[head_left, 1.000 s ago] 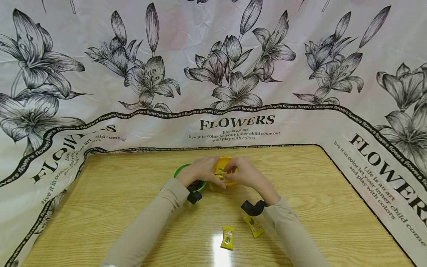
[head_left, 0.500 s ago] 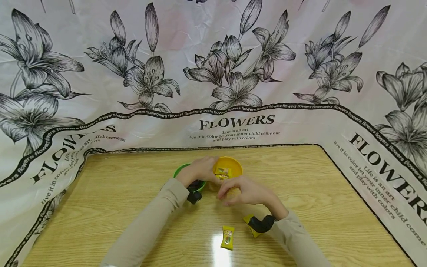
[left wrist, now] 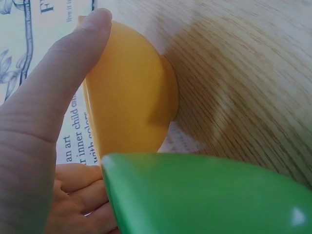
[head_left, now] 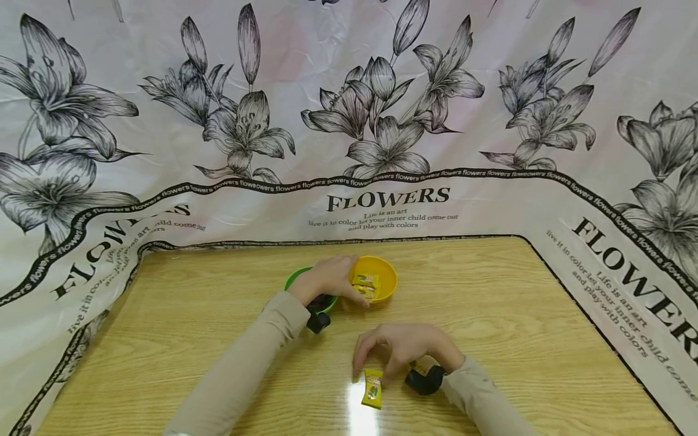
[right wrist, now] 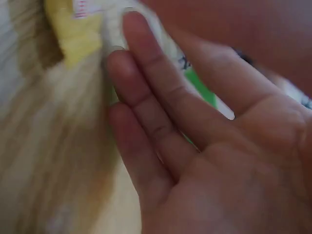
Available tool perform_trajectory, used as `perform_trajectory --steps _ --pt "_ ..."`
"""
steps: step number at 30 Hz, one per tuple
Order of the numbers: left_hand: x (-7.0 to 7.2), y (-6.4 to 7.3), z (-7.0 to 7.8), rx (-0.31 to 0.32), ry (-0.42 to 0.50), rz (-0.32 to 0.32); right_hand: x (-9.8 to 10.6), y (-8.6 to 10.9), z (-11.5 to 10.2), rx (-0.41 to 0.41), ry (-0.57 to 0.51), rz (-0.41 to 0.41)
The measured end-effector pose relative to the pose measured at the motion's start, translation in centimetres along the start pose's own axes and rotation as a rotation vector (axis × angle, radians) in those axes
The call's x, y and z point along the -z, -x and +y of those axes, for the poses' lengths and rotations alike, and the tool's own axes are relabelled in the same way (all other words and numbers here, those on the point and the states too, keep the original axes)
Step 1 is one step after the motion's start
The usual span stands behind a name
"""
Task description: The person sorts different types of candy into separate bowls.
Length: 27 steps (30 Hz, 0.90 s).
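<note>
My left hand [head_left: 329,277] reaches over the green bowl [head_left: 294,277] and grips the yellow-orange bowl [head_left: 387,283] at its rim; in the left wrist view the thumb lies on that rim. Yellow wrapped candies [head_left: 366,280] lie inside the orange bowl. Above the table my right hand [head_left: 409,344] hovers with parted, bent fingers and nothing between them. Just below its fingertips lies a single yellow wrapped candy [head_left: 372,392], seen blurred in the right wrist view as a yellow wrapper [right wrist: 80,36]. Another candy is mostly hidden by the right wrist's camera.
Dark contents show in the green bowl, largely covered by the left arm. Both bowls stand side by side toward the back of the wooden table [head_left: 518,339]. A flower-printed cloth [head_left: 382,151] hangs behind and along the sides.
My right hand has come out of the orange bowl and moved back toward the near table, over the loose candy. The left hand has stayed at the bowl.
</note>
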State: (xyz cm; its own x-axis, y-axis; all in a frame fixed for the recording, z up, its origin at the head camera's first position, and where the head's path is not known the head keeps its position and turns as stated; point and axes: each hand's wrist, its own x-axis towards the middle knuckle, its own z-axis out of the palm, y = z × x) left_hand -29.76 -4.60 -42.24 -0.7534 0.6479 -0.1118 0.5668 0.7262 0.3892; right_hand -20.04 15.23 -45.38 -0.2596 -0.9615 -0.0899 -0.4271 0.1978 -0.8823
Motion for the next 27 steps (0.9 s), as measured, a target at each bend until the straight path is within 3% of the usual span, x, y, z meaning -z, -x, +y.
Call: perform_trajectory --steps 8,15,27 --pt "-0.1 -0.2 0.1 0.0 -0.009 0.001 -0.9 -0.5 -0.1 -0.058 0.087 -0.044" --pt "-0.2 -0.3 0.1 0.001 -0.015 0.004 -1.2 -0.7 0.1 -0.035 0.182 -0.024" --pt "-0.3 -0.2 0.0 0.011 -0.017 0.002 -1.3 -1.0 -0.1 -0.074 0.207 0.01"
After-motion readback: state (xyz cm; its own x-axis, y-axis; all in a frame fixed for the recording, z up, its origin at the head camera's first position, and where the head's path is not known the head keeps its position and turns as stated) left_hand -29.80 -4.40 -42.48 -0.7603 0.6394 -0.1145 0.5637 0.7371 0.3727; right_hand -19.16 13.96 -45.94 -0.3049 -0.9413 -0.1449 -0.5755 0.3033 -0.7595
